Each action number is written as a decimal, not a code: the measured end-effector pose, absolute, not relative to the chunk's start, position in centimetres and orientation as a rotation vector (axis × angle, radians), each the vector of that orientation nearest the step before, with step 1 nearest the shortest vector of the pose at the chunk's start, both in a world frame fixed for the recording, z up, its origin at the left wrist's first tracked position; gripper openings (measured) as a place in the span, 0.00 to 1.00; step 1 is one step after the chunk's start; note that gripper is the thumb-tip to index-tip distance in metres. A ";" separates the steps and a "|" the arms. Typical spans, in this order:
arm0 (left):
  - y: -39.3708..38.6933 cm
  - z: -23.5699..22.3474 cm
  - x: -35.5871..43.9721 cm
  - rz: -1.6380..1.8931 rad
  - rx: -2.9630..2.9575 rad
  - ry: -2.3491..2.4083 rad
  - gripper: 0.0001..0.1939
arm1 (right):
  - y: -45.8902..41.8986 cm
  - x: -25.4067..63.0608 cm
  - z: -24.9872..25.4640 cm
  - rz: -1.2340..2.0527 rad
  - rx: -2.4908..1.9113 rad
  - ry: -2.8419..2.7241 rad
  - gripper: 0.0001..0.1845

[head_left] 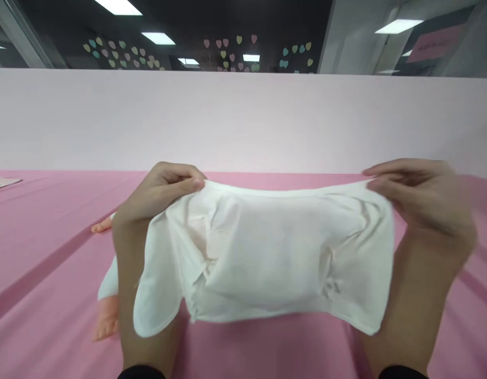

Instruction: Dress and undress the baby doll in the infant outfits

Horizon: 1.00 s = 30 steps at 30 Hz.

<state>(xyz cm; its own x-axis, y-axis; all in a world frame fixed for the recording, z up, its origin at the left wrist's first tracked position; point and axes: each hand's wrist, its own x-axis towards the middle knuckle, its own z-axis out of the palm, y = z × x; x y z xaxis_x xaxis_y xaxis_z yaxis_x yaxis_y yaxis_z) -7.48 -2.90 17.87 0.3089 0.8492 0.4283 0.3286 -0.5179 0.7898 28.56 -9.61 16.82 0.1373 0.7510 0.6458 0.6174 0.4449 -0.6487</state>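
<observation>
A small white baby garment (267, 252) hangs stretched out between my two hands, above the pink cover. My left hand (160, 187) pinches its upper left corner between thumb and fingers. At the upper right corner, the thumb and fingers of my right hand (425, 192) close on the edge; this hand is slightly blurred. The upper edge sags a little, and creases and small gathered bits show at both sides of the cloth. Behind my left forearm lies a doll (108, 284) in white clothing; only a hand and a foot with part of the leg show.
A pink cover (46, 263) with long folds spreads over the table. At the far left edge lies a flat pale item (4, 182). A white low wall (243, 121) rises behind, below dark glass with paper hearts (135, 51).
</observation>
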 end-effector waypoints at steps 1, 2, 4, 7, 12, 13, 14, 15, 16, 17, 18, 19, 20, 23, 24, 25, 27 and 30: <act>-1.7 17.3 -7.4 1.108 2.034 1.095 0.13 | -8.4 29.0 16.4 0.250 -1.332 -1.661 0.14; -0.3 16.4 -7.2 1.040 2.079 1.182 0.13 | -6.9 29.3 15.8 0.363 -1.427 -1.762 0.18; 2.8 14.1 -6.5 0.816 2.188 1.392 0.14 | -3.5 29.6 13.8 0.601 -1.547 -1.889 0.22; 7.1 9.7 -5.5 0.455 2.260 1.647 0.11 | 1.5 29.2 9.2 0.909 -1.596 -1.920 0.22; 10.7 3.7 -4.4 0.251 2.318 1.856 0.09 | 7.0 28.2 2.0 0.976 -1.833 -1.809 0.16; 11.1 3.0 -4.3 0.281 2.323 1.901 0.10 | 7.9 28.1 1.0 0.905 -1.886 -1.793 0.15; 11.5 2.4 -4.3 0.308 2.333 1.946 0.11 | 8.6 28.0 0.3 0.828 -1.931 -1.781 0.14; 11.9 2.0 -4.4 0.327 2.344 1.987 0.12 | 9.4 28.0 -0.3 0.754 -1.969 -1.773 0.13; 12.4 1.7 -4.4 0.336 2.356 2.022 0.12 | 10.0 27.9 -0.7 0.695 -1.999 -1.765 0.12; 12.8 1.6 -4.6 0.338 2.372 2.048 0.13 | 10.7 28.0 -0.9 0.652 -2.022 -1.752 0.12; 13.2 1.6 -4.8 0.334 2.387 2.069 0.13 | 11.3 28.0 -1.0 0.628 -2.046 -1.728 0.11; 13.5 1.8 -5.0 0.328 2.402 2.082 0.13 | 11.7 27.9 -1.0 0.598 -2.084 -1.702 0.12; 13.8 2.1 -5.5 0.312 2.422 2.094 0.14 | 12.1 27.8 -0.8 0.549 -2.135 -1.689 0.14; 14.4 3.3 -7.9 0.196 2.492 2.159 0.17 | 12.9 26.3 0.4 0.167 -2.250 -1.790 0.16; 14.5 3.6 -9.2 0.158 2.509 2.194 0.17 | 13.0 25.2 0.9 0.007 -2.220 -1.855 0.16; 14.4 3.9 -10.5 0.152 2.507 2.239 0.17 | 13.1 23.7 1.4 -0.115 -2.142 -1.914 0.16; 14.1 4.1 -13.4 0.289 2.446 2.363 0.18 | 13.0 19.5 2.1 -0.086 -1.915 -1.970 0.15; 13.1 3.7 -17.2 0.597 2.137 2.516 0.25 | 12.6 10.5 2.0 0.406 -1.487 -1.962 0.09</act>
